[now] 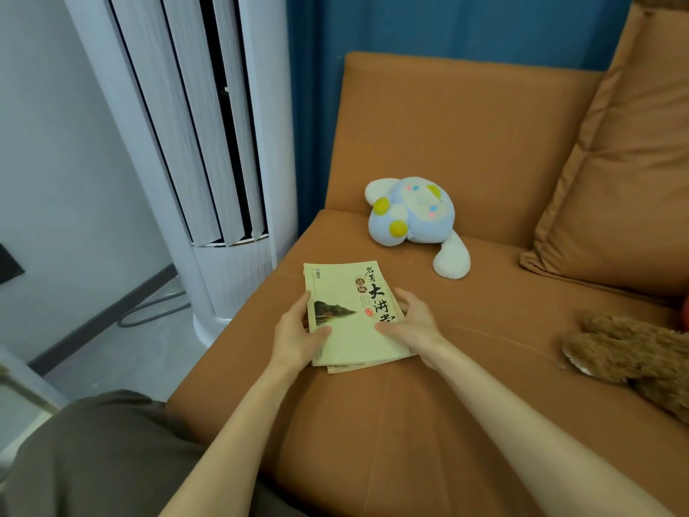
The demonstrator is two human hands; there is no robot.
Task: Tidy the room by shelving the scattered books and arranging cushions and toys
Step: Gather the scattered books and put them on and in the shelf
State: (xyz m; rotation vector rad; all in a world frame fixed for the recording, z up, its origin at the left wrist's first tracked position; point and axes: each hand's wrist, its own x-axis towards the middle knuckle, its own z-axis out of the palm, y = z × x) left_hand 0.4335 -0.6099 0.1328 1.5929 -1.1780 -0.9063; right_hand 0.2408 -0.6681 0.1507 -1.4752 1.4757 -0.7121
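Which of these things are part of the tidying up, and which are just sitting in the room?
Part of the job: books, gripped by the left hand and right hand; blue soft toy; brown teddy; cushion.
Just there: sofa; air conditioner; cable on the floor; curtain.

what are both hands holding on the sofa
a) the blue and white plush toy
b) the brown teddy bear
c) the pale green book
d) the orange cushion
c: the left hand and the right hand grip opposite side edges of the pale green book lying on the orange sofa, thumbs on its cover; the blue and white plush toy lies untouched beyond it.
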